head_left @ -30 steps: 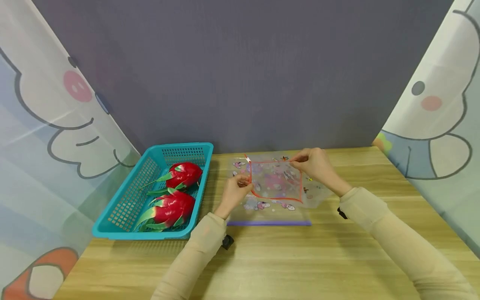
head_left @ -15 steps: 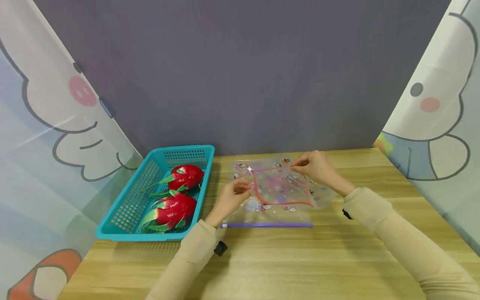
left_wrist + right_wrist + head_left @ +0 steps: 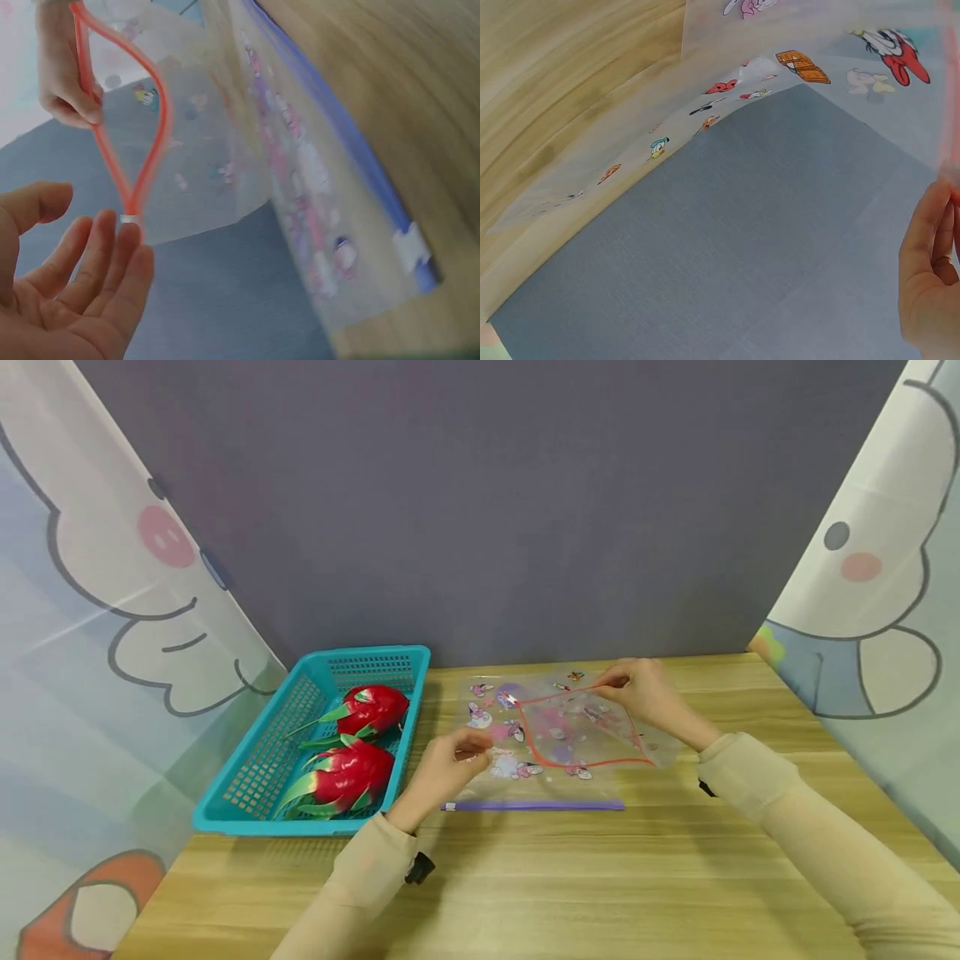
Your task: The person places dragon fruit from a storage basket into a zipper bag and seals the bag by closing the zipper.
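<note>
My right hand [image 3: 645,697] pinches the edge of a clear zipper bag with a red zip [image 3: 551,763], lifted over the table with its mouth spread apart. In the left wrist view the red zip [image 3: 161,112] forms a loop, its white slider [image 3: 130,219] at the near end. My left hand [image 3: 448,768] is apart from the bag, fingers loosely bent and holding nothing. Below lies a second clear printed bag with a purple zip [image 3: 536,806], flat on the table. Cartoon prints cover both bags. In the right wrist view, thumb and finger of the right hand [image 3: 934,270] meet at the red edge.
A turquoise basket [image 3: 217,814] stands at the left of the wooden table [image 3: 555,885]. Inside it lie two red dragon fruits [image 3: 372,710] with green leaves. A grey panel [image 3: 480,510] rises behind the table, and printed cloths [image 3: 855,602] hang at both sides.
My left hand has let go of the red-zip bag and moved left and down. My right hand has carried that bag slightly to the right, uncovering more of the purple-zip bag.
</note>
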The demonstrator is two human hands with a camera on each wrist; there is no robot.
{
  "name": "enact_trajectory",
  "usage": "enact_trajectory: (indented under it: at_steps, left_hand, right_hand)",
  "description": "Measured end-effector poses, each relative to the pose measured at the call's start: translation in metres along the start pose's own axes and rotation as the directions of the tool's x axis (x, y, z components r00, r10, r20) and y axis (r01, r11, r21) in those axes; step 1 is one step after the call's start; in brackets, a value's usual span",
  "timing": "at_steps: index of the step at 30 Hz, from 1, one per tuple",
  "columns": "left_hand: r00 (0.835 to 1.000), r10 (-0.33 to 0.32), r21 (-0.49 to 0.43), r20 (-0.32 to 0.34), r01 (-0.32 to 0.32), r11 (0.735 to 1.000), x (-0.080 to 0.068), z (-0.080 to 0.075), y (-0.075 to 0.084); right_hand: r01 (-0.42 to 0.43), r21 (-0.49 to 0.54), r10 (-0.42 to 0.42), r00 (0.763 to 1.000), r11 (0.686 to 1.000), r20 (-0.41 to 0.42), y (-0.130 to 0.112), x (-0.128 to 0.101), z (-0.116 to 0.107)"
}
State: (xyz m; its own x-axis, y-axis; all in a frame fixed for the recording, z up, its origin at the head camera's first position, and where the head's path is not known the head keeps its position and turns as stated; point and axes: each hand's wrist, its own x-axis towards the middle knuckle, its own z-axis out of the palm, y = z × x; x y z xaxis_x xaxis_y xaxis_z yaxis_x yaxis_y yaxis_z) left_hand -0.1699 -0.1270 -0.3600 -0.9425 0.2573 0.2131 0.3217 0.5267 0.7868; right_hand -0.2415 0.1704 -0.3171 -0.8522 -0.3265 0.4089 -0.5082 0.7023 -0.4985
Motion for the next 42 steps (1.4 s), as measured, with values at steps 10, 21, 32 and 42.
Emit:
enact_trajectory:
  at_steps: [10, 21, 32, 42]
  left_hand:
    - [0.991, 0.12, 0.388, 0.067, -0.136, 0.912, -0.031, -0.041, 0.028]
    - [0.969, 0.174, 0.579, 0.174, -0.243, 0.778, -0.038, -0.125, -0.016]
    - [0.976, -0.106, 0.645, 0.189, -0.042, 0.763, -0.044, -0.16, -0.076]
    - [0.962, -0.216, 0.548, 0.166, 0.092, 0.831, -0.055, -0.168, -0.103]
  right_hand:
    - [0.039, -0.011, -0.04, 0.998, 0.999, -0.038, 0.003, -0.007, -0.006]
    - [0.044, -0.036, -0.046, 0.998, 0.998, -0.05, -0.001, -0.004, -0.014]
    - [0.046, -0.038, -0.046, 0.999, 0.998, -0.01, 0.003, -0.004, -0.011]
    - [0.102, -0.04, -0.104, 0.993, 0.994, -0.046, 0.004, 0.0, -0.008]
